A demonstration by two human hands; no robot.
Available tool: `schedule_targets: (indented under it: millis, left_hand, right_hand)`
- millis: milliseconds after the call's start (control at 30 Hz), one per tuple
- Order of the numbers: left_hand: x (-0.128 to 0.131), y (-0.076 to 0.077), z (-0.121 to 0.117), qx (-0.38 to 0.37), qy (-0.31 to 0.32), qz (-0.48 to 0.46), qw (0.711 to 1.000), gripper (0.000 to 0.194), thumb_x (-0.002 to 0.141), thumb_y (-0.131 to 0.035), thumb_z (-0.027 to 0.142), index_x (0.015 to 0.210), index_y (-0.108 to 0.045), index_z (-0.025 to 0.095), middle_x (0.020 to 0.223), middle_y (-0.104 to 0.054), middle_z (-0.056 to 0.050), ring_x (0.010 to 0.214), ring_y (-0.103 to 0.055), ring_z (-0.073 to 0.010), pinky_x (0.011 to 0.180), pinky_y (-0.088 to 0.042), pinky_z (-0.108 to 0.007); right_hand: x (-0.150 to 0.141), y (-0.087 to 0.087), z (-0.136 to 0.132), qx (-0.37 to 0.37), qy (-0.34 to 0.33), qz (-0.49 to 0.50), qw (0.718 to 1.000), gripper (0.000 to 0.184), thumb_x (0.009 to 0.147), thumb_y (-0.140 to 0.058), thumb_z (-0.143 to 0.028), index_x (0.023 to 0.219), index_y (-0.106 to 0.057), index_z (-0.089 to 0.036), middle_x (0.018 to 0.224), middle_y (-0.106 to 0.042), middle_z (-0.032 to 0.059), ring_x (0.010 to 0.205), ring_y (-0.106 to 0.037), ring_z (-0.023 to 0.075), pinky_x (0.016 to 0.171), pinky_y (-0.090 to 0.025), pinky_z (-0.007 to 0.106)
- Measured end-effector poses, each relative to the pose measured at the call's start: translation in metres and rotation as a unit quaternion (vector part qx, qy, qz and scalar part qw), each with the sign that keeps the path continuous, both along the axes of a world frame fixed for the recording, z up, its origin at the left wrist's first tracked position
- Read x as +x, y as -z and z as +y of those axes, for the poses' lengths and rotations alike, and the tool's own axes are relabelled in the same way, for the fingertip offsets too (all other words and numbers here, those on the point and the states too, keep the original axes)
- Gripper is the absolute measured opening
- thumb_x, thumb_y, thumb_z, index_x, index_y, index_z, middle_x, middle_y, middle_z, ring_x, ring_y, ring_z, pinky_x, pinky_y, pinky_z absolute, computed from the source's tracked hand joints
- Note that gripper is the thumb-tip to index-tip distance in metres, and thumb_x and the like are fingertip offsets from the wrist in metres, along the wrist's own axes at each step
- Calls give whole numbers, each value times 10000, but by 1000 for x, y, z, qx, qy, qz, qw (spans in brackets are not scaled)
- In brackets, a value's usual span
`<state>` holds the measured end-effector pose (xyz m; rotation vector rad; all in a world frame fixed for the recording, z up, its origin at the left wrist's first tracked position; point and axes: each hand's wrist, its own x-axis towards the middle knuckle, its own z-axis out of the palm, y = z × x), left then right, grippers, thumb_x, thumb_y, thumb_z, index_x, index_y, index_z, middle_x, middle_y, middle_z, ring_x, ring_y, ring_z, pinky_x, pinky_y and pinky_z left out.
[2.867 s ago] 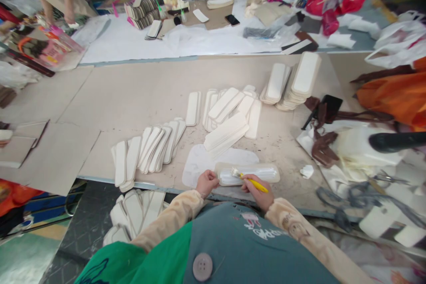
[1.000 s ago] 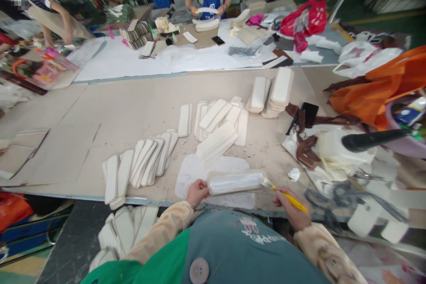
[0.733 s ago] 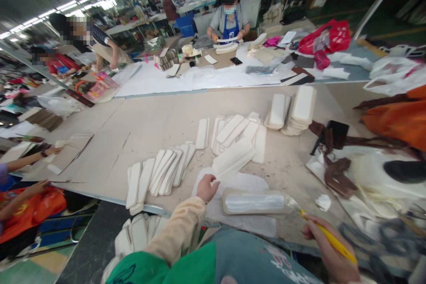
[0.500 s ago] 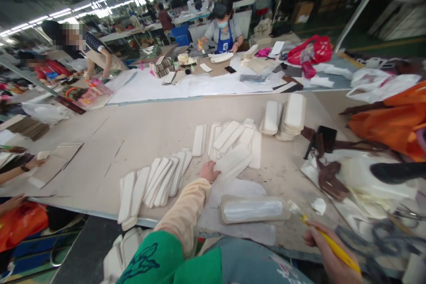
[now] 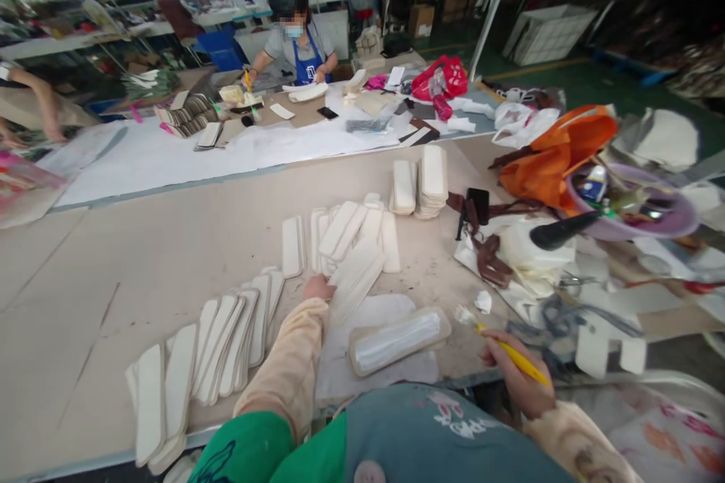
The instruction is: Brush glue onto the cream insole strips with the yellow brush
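Observation:
My left hand reaches forward and rests on the near end of a small stack of long cream pads; its fingers are mostly hidden by the stack. My right hand is closed on a yellow-handled brush, whose bristle tip points left over the table. Between my hands a tan pad with a glossy white centre lies on a white sheet near the table's front edge.
A fanned row of cream pads lies to my left, more pads and two taller stacks further back. Brown straps, scissors, an orange bag and a purple basin crowd the right. Another person works across the table.
My left hand let go of the tan pad and reached forward to the stack of cream pads. My right hand drew the brush off the pad to the right. The view swung rightward.

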<state>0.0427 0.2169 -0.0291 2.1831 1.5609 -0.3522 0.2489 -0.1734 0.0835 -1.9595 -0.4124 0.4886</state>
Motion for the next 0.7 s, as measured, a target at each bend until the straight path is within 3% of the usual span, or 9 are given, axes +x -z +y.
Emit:
schedule_targets:
  millis: [233, 333, 433, 533, 633, 700]
  left_hand:
    - [-3, -13, -14, 20, 7, -52, 998, 76, 800, -593, 262, 817, -639, 205, 921, -678, -70, 896, -644, -199, 744, -450, -268]
    - [-7, -29, -23, 25, 14, -109, 994, 80, 832, -554, 239, 829, -625, 204, 846, -669, -34, 843, -633, -160, 737, -441, -245]
    - [-11, -61, -35, -13, 11, -263, 965, 64, 811, -562, 223, 819, -622, 200, 789, -647, -2, 760, -611, -132, 719, -445, -229]
    - [-14, -103, -55, -100, 13, -407, 908, 106, 773, -613, 282, 792, -631, 179, 733, -623, 8, 689, -574, -120, 662, -445, -222]
    - [-12, -137, -81, -194, 21, -473, 859, 213, 730, -678, 352, 763, -642, 144, 677, -599, 4, 650, -538, -110, 617, -430, -216]
    - [-9, -147, -99, -250, 5, -486, 837, 273, 691, -719, 383, 752, -648, 127, 659, -595, 2, 631, -519, -100, 601, -420, -213]
  right_hand:
    - [-2, 1, 7, 51, 13, -33, 998, 321, 796, -652, -481, 924, -687, -188, 650, -662, 49, 530, -632, 190, 517, -587, 303]
    - [-2, 1, 8, 48, 27, -38, 998, 350, 809, -640, -489, 963, -679, -178, 698, -675, 61, 573, -649, 184, 566, -591, 287]
    - [3, 2, 10, 64, 42, -22, 997, 388, 828, -618, -489, 1053, -645, -174, 820, -692, 72, 660, -671, 182, 666, -592, 318]
    - [11, 6, 17, 117, 36, -6, 992, 360, 842, -602, -478, 1043, -624, -180, 957, -689, 95, 759, -684, 199, 749, -582, 386]
    - [18, 10, 31, 171, -10, 19, 985, 300, 817, -636, -457, 975, -592, -205, 1126, -657, 118, 955, -672, 239, 855, -548, 430]
    - [20, 11, 42, 201, -55, 50, 977, 327, 797, -653, -460, 997, -528, -233, 1247, -606, 130, 1072, -634, 260, 895, -527, 448]
